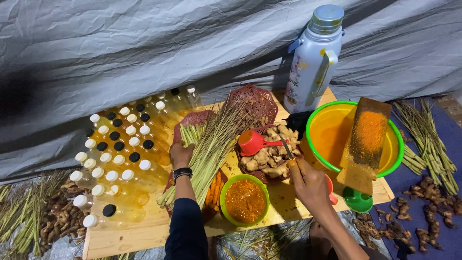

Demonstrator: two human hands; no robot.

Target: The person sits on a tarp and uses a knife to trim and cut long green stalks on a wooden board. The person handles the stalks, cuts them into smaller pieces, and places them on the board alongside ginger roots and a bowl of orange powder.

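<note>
A green bowl [245, 200] of orange paste sits nearest. The right hand [310, 183] is closed around a knife [288, 147] pointing into the ginger tray [270, 155]. The left hand [181, 155] rests curled on the lemongrass bundle [211, 147]. Bottles [122, 154] stand further left.

I see a dark navy long sleeve [185, 231] on my left arm, a black wristband [182, 172] at its wrist, right forearm bare
</note>
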